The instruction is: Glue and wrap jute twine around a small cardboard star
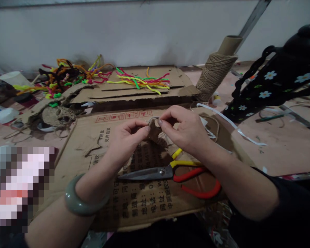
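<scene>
Between my two hands is a small brown cardboard piece [154, 133] with a shiny patch on its face and jute twine [153, 119] along its upper edge. My left hand [129, 137] pinches its left side between thumb and fingertips. On the other side, my right hand [182, 127] is closed on the twine at the piece's upper right corner. Below the hands, scissors [161, 172] with red and yellow handles lie on a printed cardboard sheet [93, 179], blades pointing left. A ridged bit [162, 139] shows just under the piece; its kind is unclear.
Pipe cleaners [142, 81] lie on cardboard at the back, with a tangled heap [67, 75] to their left. A twine spool [214, 74] stands back right, near a black flowered bottle [271, 75]. A white strip [227, 120] curls at the right; a pixelated patch covers the lower left.
</scene>
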